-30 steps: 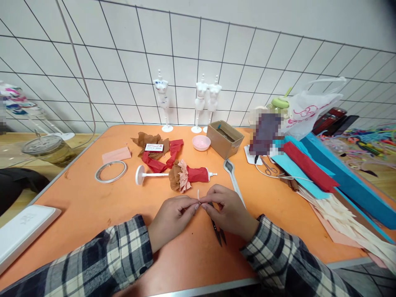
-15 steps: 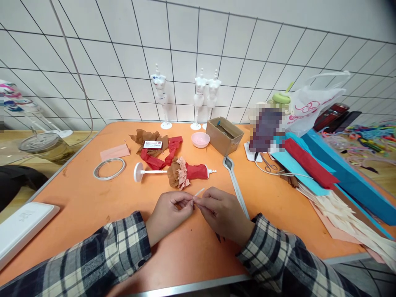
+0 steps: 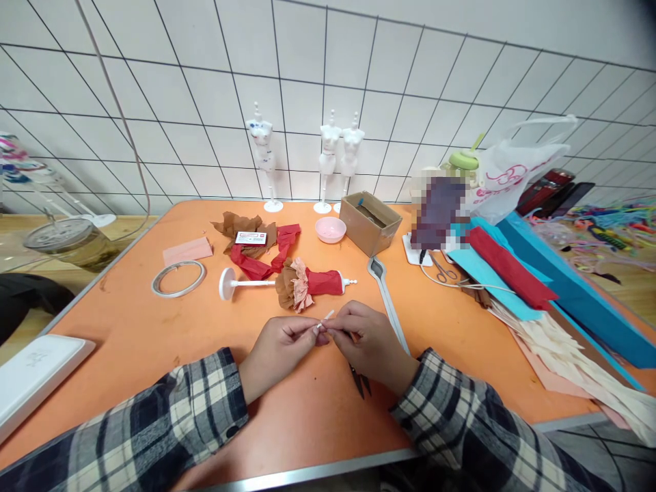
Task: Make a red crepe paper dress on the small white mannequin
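Below centre, my left hand point(image 3: 277, 350) pinches a thin white strip point(image 3: 329, 315); my right hand point(image 3: 373, 344) has a grip I can't tell. Light fingertip pressure should avoid bending it.

The strip point(image 3: 329, 316) has tipped over between the fingertips, and more of the black blades point(image 3: 361, 384) shows again.
A second ago the strip pointed to 12 o'clock above the pinched fingers of the left hand point(image 3: 279, 352) and right hand point(image 3: 374, 345); half a second ago it leaned to about 2 o'clock, and now it points between 1 and 2, with a white part also showing by the left thumb tip. The blades, down to little more than their tips half a second ago, emerge further at the right hand's 6 o'clock side. The view has moved slightly, carrying the table point(image 3: 205, 328) toward 10 o'clock.
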`<state>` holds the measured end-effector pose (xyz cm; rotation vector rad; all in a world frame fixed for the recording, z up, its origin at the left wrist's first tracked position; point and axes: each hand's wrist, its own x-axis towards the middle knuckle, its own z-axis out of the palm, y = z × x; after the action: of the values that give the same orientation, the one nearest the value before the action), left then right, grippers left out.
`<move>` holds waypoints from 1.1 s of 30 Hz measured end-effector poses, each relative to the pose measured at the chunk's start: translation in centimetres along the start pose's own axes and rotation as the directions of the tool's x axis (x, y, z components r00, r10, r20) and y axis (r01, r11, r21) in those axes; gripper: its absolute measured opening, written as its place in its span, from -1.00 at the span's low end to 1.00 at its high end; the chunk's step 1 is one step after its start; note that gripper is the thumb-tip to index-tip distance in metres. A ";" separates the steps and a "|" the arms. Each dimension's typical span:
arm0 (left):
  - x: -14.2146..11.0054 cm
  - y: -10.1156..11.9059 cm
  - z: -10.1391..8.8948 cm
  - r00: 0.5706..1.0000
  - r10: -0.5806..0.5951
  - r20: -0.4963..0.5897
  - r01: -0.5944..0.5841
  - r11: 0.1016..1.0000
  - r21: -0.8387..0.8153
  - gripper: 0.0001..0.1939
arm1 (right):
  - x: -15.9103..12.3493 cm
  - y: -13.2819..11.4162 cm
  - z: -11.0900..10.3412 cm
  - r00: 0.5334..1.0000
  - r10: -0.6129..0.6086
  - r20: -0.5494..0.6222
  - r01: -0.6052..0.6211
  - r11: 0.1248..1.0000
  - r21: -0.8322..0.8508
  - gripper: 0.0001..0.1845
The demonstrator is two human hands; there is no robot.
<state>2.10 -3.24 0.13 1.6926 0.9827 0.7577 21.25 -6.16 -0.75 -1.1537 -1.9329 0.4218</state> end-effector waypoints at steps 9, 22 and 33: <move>0.1 0.3 0.0 1.000 -0.015 0.025 0.013 0.997 0.077 -0.67 | 0.4 0.4 -0.1 0.998 0.037 0.046 -0.037 0.999 0.001 -0.85; -0.1 -0.4 0.0 0.999 0.016 0.039 -0.021 0.992 0.124 -0.76 | -0.1 -0.1 0.1 0.994 0.007 0.106 0.006 0.992 -0.128 -0.93; -0.3 0.0 0.4 0.997 0.070 0.045 -0.079 0.971 0.226 -0.74 | 0.2 -0.8 1.0 0.973 0.229 -0.008 -0.228 0.972 0.049 -0.87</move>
<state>2.32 -3.65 0.03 1.9443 1.0159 0.6798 19.96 -6.26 -0.80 -1.3503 -1.7746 0.5780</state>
